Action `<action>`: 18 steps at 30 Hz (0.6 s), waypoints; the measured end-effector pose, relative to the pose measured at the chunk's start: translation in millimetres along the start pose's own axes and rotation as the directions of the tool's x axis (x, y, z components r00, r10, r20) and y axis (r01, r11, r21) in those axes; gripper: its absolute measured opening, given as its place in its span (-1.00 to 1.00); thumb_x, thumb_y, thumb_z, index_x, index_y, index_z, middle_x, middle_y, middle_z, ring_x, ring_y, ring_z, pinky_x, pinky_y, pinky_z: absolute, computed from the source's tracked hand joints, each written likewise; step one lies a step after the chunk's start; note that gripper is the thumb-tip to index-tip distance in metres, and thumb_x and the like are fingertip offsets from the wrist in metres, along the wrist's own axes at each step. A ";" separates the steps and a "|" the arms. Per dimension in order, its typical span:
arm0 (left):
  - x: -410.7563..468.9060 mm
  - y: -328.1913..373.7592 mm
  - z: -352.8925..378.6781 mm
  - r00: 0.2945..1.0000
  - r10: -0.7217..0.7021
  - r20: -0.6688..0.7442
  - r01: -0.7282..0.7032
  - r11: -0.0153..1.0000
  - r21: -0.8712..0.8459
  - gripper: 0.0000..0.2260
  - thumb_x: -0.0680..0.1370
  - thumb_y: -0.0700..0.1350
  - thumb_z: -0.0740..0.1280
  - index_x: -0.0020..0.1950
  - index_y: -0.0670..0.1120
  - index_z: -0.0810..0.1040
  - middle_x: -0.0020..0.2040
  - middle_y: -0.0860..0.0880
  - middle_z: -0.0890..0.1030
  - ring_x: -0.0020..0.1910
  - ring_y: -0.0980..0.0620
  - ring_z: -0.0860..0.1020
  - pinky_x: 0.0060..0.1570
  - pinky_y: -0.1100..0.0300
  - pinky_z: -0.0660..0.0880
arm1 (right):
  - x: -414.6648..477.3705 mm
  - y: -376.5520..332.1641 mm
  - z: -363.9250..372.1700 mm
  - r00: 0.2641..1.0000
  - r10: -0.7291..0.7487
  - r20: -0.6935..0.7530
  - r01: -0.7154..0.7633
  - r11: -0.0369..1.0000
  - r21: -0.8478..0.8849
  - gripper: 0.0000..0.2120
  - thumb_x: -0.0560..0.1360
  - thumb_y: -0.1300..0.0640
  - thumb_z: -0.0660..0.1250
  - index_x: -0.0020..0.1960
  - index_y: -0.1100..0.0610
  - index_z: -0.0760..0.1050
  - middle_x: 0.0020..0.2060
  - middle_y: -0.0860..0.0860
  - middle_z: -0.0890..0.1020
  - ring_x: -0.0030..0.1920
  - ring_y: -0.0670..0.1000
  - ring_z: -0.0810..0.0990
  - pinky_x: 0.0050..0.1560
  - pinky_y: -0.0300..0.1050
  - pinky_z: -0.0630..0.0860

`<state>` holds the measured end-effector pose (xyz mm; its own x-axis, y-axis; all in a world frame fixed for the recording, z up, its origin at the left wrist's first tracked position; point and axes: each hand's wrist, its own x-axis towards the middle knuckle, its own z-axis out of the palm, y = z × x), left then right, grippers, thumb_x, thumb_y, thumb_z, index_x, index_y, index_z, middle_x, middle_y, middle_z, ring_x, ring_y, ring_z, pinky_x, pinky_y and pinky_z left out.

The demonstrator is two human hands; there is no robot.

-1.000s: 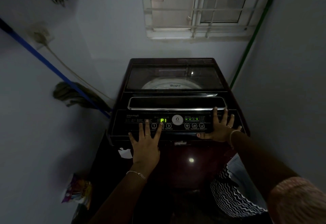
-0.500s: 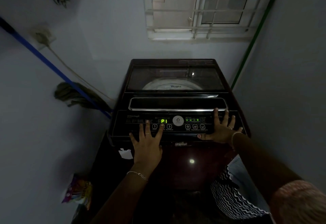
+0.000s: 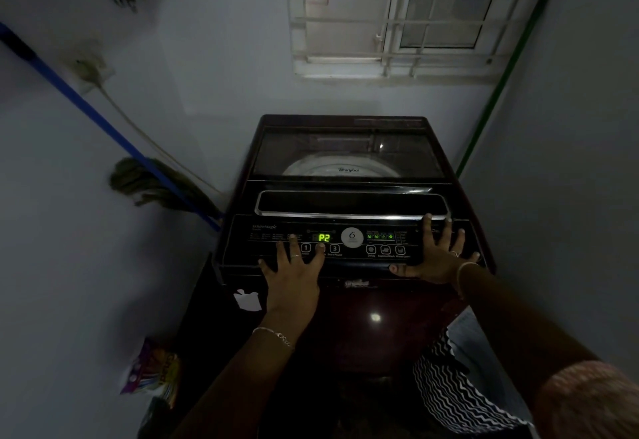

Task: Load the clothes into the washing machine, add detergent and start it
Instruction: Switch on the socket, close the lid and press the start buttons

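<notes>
Head view: Whirlpool washing machine (image 3: 345,317) display (image 3: 324,238) reads P2; left hand (image 3: 294,271), right hand (image 3: 437,255) seemingly flat, spread

One top-loading washing machine (image 3: 349,175) stands against the wall, its one glass lid (image 3: 347,155) closed. Two hands rest on its one control panel (image 3: 262,234): a left hand (image 3: 294,274) and a right hand (image 3: 437,258). The panel carries one green lit display (image 3: 324,238), one round white dial (image 3: 352,237), and six round buttons, three numbered (image 3: 334,248) and three with icons (image 3: 385,250). One barred window (image 3: 390,13) is above. One blue-handled mop (image 3: 152,182) leans at left. One colourful packet (image 3: 152,369) lies below.
</notes>
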<state>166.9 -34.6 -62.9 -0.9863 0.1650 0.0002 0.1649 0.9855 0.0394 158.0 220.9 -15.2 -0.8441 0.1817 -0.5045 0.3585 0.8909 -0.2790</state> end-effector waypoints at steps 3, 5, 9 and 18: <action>-1.9 -0.5 -0.6 1.000 0.005 0.009 -0.005 1.000 -0.009 -0.37 0.59 0.02 0.23 0.54 0.16 -0.08 0.56 -0.25 -0.07 0.53 -0.29 -0.08 0.37 -0.42 0.03 | 0.1 -1.0 0.1 1.000 0.010 -0.006 -0.010 1.000 -0.005 0.30 0.16 -0.48 0.38 0.42 -0.16 -0.56 0.41 0.10 -0.54 0.45 0.26 -0.46 0.35 0.46 -0.24; -2.5 -1.1 -0.9 1.000 0.008 0.014 -0.008 1.000 -0.012 -0.35 0.58 0.03 0.24 0.54 0.17 -0.10 0.56 -0.24 -0.09 0.53 -0.29 -0.09 0.38 -0.42 0.02 | -0.2 -1.3 0.1 1.000 0.013 -0.006 -0.013 1.000 -0.005 0.31 0.16 -0.48 0.38 0.42 -0.17 -0.57 0.41 0.10 -0.55 0.45 0.27 -0.46 0.35 0.46 -0.24; -3.1 -2.7 -0.1 1.000 0.013 0.029 -0.012 1.000 -0.013 -0.31 0.57 0.05 0.26 0.54 0.17 -0.13 0.56 -0.23 -0.11 0.53 -0.29 -0.11 0.38 -0.41 0.01 | -1.1 -1.7 -0.6 1.000 0.014 -0.002 -0.014 1.000 -0.013 0.30 0.16 -0.48 0.38 0.42 -0.16 -0.57 0.41 0.11 -0.55 0.45 0.27 -0.46 0.36 0.45 -0.23; -2.3 -0.1 -1.2 1.000 0.009 0.014 -0.009 1.000 0.004 -0.37 0.60 0.00 0.22 0.54 0.14 -0.08 0.55 -0.26 -0.08 0.52 -0.31 -0.08 0.36 -0.43 0.04 | -0.5 -1.9 -0.3 1.000 0.020 -0.008 -0.020 1.000 -0.021 0.30 0.16 -0.48 0.38 0.43 -0.15 -0.56 0.41 0.10 -0.54 0.45 0.27 -0.45 0.36 0.45 -0.23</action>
<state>169.1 -35.1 -61.7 -0.9846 0.1741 -0.0135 0.1735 0.9842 0.0350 157.7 219.3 -14.1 -0.8402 0.2025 -0.5030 0.3667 0.8955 -0.2521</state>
